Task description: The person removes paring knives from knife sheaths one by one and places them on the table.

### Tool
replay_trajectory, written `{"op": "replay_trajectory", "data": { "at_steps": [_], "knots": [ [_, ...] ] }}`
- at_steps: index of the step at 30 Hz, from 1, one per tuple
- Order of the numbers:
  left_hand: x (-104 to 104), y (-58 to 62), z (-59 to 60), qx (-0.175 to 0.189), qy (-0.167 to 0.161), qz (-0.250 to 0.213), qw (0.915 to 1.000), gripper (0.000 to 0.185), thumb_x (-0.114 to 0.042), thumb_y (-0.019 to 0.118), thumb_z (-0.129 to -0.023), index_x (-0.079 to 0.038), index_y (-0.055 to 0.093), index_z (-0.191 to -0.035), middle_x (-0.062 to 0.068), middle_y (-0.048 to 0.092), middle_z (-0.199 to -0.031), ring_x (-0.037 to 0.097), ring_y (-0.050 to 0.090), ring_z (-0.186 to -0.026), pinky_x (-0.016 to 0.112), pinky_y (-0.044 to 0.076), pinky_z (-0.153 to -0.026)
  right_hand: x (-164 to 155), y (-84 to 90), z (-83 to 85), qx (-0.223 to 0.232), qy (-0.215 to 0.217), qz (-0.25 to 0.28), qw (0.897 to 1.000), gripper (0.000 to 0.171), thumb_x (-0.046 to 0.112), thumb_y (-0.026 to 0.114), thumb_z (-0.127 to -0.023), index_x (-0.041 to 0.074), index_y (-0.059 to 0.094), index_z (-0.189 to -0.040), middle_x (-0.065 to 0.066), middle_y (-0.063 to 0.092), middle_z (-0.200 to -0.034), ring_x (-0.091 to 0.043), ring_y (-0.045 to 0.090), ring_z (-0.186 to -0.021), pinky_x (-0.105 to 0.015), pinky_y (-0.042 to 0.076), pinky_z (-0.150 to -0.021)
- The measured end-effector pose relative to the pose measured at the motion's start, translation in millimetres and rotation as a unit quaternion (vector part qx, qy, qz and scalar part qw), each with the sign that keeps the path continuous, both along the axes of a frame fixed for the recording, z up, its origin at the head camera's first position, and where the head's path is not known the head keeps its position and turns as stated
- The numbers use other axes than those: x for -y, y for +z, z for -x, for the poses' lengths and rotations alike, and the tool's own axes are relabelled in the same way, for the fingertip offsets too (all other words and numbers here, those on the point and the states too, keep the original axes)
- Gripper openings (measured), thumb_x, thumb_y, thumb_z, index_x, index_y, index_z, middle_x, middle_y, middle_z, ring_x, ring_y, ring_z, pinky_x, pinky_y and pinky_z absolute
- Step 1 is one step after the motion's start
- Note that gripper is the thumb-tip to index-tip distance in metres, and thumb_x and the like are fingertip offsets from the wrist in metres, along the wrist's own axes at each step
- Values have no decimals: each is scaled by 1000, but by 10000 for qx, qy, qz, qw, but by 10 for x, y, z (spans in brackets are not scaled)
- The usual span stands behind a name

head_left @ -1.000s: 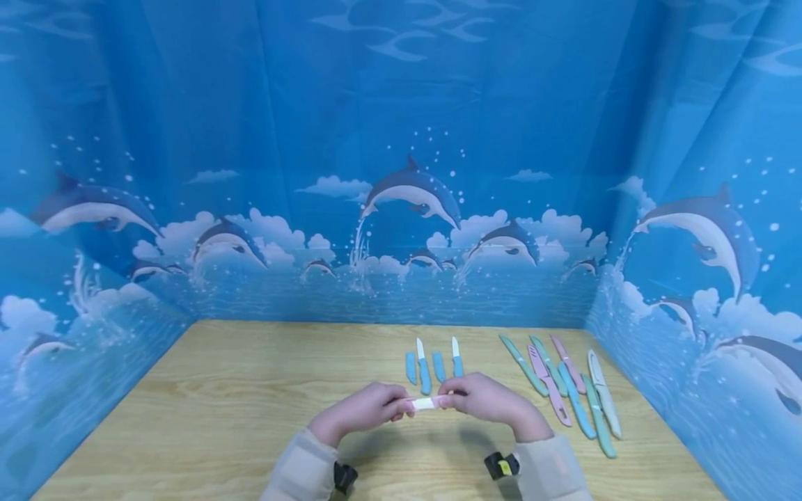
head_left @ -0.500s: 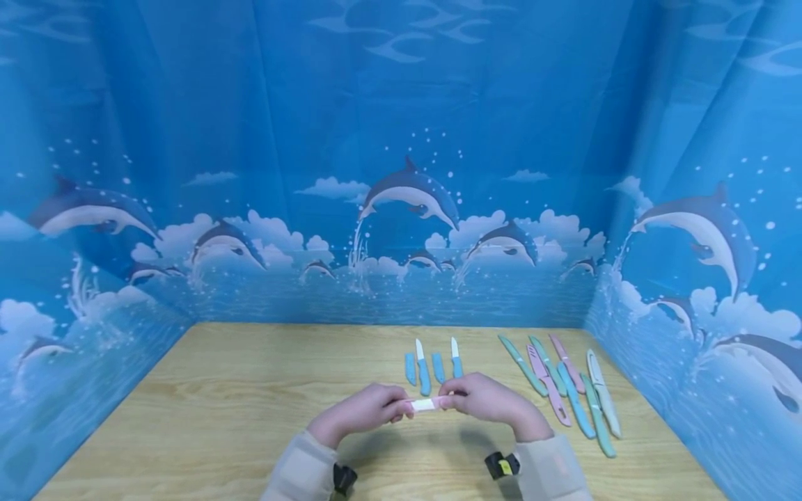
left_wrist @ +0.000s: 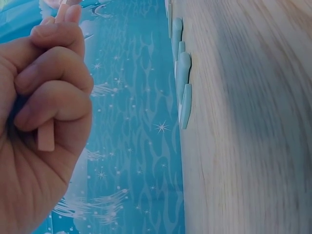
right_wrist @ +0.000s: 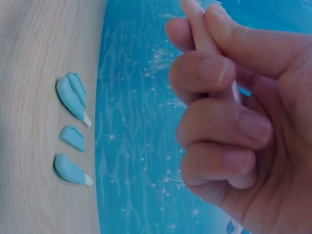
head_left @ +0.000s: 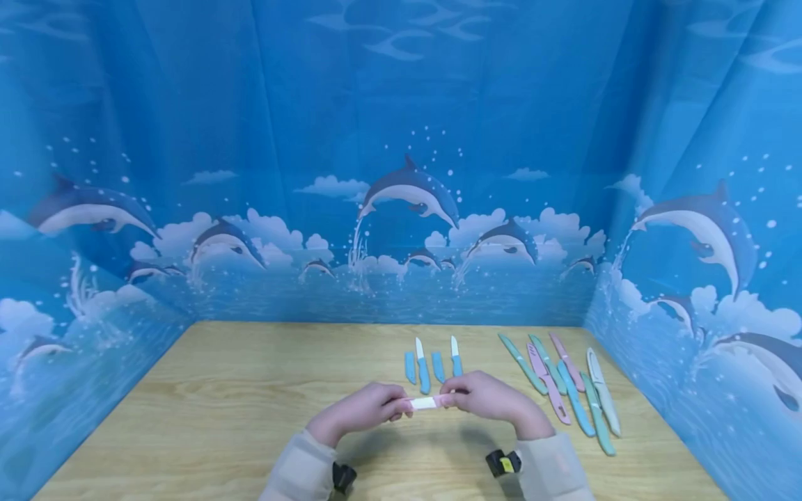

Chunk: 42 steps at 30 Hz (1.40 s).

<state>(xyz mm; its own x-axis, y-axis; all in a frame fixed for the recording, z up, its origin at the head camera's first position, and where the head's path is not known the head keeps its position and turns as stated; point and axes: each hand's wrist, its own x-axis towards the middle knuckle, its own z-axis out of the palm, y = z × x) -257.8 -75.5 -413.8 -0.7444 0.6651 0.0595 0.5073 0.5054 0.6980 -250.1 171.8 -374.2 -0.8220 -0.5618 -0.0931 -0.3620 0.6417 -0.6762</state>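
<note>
Both hands meet above the front of the pale wooden table [head_left: 238, 390], holding a small pink-handled knife with a white blade [head_left: 424, 403] between them. The left hand [head_left: 360, 410] curls around one pink end, the right hand [head_left: 489, 398] around the other. Just beyond lie two blue knives [head_left: 424, 365] and two blue sheaths [head_left: 410, 367].

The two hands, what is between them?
A small pink-handled knife, white blade bare, bridges the left hand and right hand. Both grip it above the table, seen in the head view.
</note>
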Motion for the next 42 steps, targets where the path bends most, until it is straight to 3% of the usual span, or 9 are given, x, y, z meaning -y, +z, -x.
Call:
{"op": "replay_trajectory", "data": {
  "at_steps": [12,23,27,32,42],
  "knots": [
    [1,18,-9,28,40,-5,10000,26,-25,56,-98,-3,65,-89,-10,48,-65,1,36,-54,16,33,-50,-11,-4,26,-32,11,-64,10000,18,31,57,-98,19,68,-91,5,44,-60,-11,33,-52,-25,32,-49],
    [53,-4,4,-5,23,-45,10000,28,-27,53,-100,-4,65,-90,-10,49,-67,1,37,-55,17,35,-52,-48,-11,32,-39,-68,-87,9999,21,32,57,-97,16,70,-93,4,46,-63,-12,36,-55,-26,34,-52],
    [265,-15,61,32,353,-156,9992,31,-30,49,-102,-4,65,-92,-2,53,-70,4,42,-59,21,39,-57,-276,6,73,-303,-428,-210,9984,26,36,55,-98,15,69,-96,4,46,-66,-11,36,-57,-27,35,-53],
    [571,-1,126,566,920,-556,9926,38,-33,46,-103,1,63,-97,10,53,-70,10,40,-58,25,38,-55,-612,61,110,-330,-1143,-59,9929,23,33,55,-99,13,66,-94,1,45,-64,-12,33,-54,-28,34,-53],
    [536,-55,169,334,972,-348,9941,39,-34,47,-102,0,64,-96,0,52,-68,9,41,-58,25,39,-55,-645,58,138,-202,-1397,63,9900,24,34,55,-98,12,66,-96,-1,45,-63,-14,34,-55,-30,35,-55]
  ]
}}
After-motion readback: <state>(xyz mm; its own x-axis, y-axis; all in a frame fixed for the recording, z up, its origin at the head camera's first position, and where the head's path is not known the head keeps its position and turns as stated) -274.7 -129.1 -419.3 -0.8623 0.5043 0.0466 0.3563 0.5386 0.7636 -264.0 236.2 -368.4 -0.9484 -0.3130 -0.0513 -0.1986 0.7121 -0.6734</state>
